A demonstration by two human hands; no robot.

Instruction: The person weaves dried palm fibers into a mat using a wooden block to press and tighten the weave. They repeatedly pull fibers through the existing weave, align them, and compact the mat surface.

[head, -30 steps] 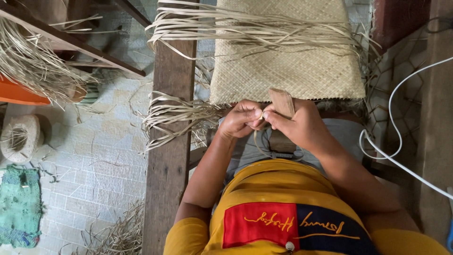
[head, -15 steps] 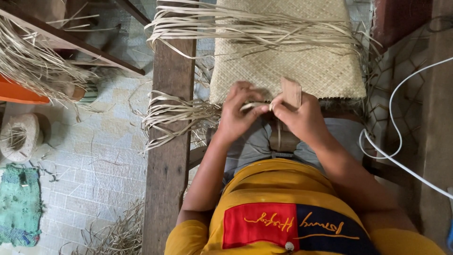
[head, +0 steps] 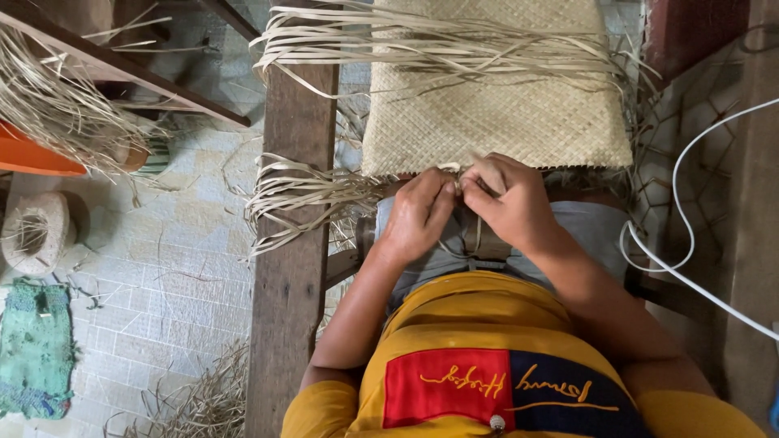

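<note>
Straw strip [head: 464, 172] now between lowered hands [head: 466, 207]

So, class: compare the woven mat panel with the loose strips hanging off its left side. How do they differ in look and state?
The woven mat panel is flat, tight and interlaced in a fine checked pattern; the loose strips are unwoven, curling and splayed apart. The panel lies in front of the left hand and right hand; the strips drape over a wooden beam. Both are the same pale straw-coloured material.
</note>
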